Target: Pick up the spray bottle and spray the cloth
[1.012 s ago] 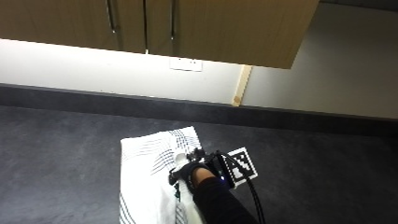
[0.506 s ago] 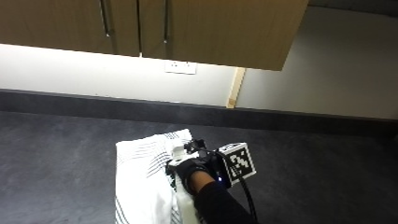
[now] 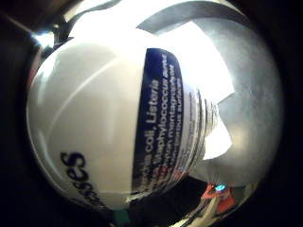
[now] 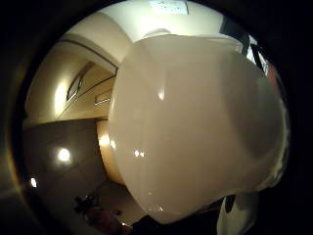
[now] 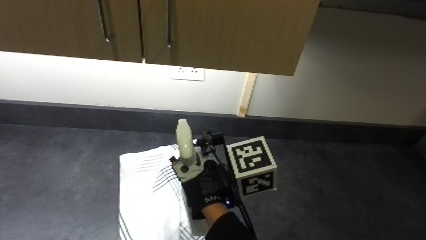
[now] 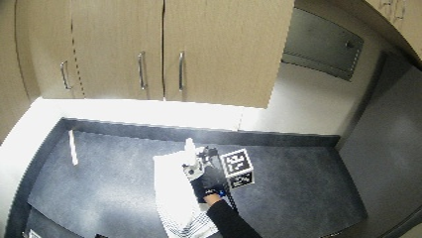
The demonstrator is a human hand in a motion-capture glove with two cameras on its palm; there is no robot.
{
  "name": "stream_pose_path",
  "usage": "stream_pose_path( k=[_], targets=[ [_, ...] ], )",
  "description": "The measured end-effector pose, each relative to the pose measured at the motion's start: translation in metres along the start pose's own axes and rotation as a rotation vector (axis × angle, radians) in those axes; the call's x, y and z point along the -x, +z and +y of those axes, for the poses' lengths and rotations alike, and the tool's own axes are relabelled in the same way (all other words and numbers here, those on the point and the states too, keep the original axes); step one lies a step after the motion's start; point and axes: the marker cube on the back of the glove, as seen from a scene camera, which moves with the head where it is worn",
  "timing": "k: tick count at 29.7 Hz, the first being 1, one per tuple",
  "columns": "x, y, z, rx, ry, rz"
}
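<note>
While the gloved right hand (image 5: 205,189) wraps its fingers round the white bottle (image 5: 186,147), held upright above the right edge of the striped cloth (image 5: 149,192), the cloth lies flat on the dark counter (image 5: 60,170) below wooden cabinets (image 5: 166,30).

The spray bottle (image 3: 118,127) label reads "coli, Listeria" and "Staphylococcus"; white side shows "ses".

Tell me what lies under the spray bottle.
Under the spray bottle, held by the gloved right hand, lies the striped white cloth on the dark countertop. The hand and bottle cover part of the cloth's edge.
</note>
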Motion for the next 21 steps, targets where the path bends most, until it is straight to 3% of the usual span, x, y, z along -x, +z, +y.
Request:
stream_pose_path(
  k=[12,21],
  targets=[
    [0.01,0.002,0.0,-0.035,-0.064,-0.063],
    [0.033,0.043,-0.01,-0.007,-0.176,-0.159]
  ],
)
